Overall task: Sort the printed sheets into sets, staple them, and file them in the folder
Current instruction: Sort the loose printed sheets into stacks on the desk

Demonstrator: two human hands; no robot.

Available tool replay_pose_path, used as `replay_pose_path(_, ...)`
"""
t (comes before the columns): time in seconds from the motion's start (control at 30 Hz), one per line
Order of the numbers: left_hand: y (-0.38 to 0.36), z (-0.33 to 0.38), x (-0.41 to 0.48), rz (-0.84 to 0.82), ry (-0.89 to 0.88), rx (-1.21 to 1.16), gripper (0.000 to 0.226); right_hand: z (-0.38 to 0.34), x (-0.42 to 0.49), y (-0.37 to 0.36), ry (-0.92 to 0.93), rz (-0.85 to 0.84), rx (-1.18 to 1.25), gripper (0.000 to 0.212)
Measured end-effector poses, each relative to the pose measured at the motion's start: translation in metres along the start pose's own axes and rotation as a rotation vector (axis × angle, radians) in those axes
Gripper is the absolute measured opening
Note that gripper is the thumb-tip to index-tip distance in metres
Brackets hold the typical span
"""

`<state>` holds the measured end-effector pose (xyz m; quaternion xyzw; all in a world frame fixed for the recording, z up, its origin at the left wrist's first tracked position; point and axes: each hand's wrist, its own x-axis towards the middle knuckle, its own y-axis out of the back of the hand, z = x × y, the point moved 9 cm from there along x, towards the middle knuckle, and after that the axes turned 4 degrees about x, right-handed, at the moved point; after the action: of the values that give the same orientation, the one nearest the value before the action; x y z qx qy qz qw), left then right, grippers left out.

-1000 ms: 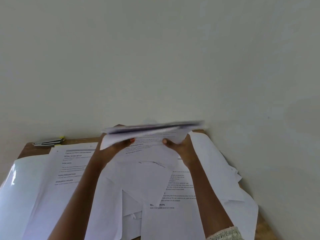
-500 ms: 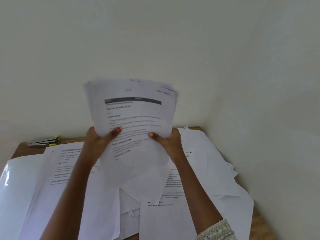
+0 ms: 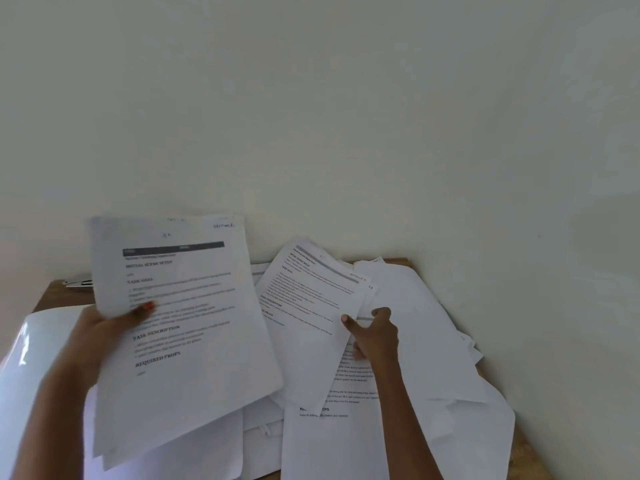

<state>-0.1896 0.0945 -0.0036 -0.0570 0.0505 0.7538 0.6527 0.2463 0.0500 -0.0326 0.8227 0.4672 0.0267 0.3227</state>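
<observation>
My left hand (image 3: 104,327) grips a set of printed sheets (image 3: 187,341) by its left edge and holds it raised over the left of the table, text facing me. My right hand (image 3: 374,336) pinches the right edge of a second printed set (image 3: 311,313), lifted and tilted above the heap of loose printed sheets (image 3: 426,358) that covers the table. A stapler (image 3: 78,282) lies at the far left edge by the wall, mostly hidden behind the raised set. A glossy white folder (image 3: 31,362) lies at the left.
The small wooden table (image 3: 57,294) stands in a corner, with white walls close behind and to the right. Paper hangs over its right front edge (image 3: 498,431).
The single stack held upright in both hands has been split. My left hand carried one set to the left, and my right hand moved right and now holds another set.
</observation>
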Motion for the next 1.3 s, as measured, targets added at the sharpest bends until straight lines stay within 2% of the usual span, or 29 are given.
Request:
replay_pose_path(0.17, -0.031, -0.019, 0.014, -0.097, 0.158, 0.017, 0.017, -0.024, -0.002, -0.014, 0.040, 0.042, 0.010, 0.073)
replay_pose_path(0.3, -0.054, -0.024, 0.016, -0.180, 0.223, 0.034, 0.022, -0.021, 0.005, -0.023, -0.020, 0.024, 0.253, 0.074)
replay_pose_path(0.37, -0.059, -0.027, 0.015, -0.178, 0.240, 0.021, 0.020, -0.017, 0.009, -0.026, -0.034, 0.011, 0.346, 0.060)
replay_pose_path(0.43, -0.062, -0.030, 0.015, -0.180, 0.256, 0.002, 0.020, -0.020, 0.014, -0.022, 0.037, 0.022, 0.288, 0.033)
replay_pose_path(0.5, -0.063, -0.032, 0.014, -0.188, 0.272, -0.009, 0.022, -0.025, 0.017, -0.008, 0.127, 0.098, 0.210, 0.018)
replay_pose_path(0.67, -0.066, -0.034, 0.008, -0.205, 0.296, -0.065, 0.032, -0.036, 0.023, 0.063, 0.271, 0.394, 0.143, 0.017)
replay_pose_path(0.83, -0.071, -0.035, 0.003, -0.211, 0.303, -0.075, 0.026, -0.048, 0.013, 0.132, 0.380, 0.667, 0.327, 0.017)
replay_pose_path(0.97, -0.076, -0.036, 0.001, -0.225, 0.302, -0.058, 0.022, -0.051, 0.013, 0.153, 0.410, 0.752, 0.456, 0.023)
replay_pose_path(1.03, -0.080, -0.036, 0.000, -0.244, 0.305, -0.062, 0.023, -0.054, 0.019, 0.150, 0.390, 0.707, 0.432, 0.024)
replay_pose_path(1.1, -0.087, -0.034, -0.003, -0.272, 0.301, -0.048, 0.024, -0.062, 0.025, 0.129, 0.377, 0.574, 0.346, 0.028)
replay_pose_path(1.23, -0.104, -0.030, -0.007, -0.316, 0.295, -0.051, 0.020, -0.077, 0.011, 0.048, 0.530, 0.279, 0.166, 0.032)
replay_pose_path(1.3, -0.110, -0.030, -0.007, -0.327, 0.289, -0.038, 0.021, -0.074, 0.003, 0.015, 0.582, 0.187, 0.126, 0.023)
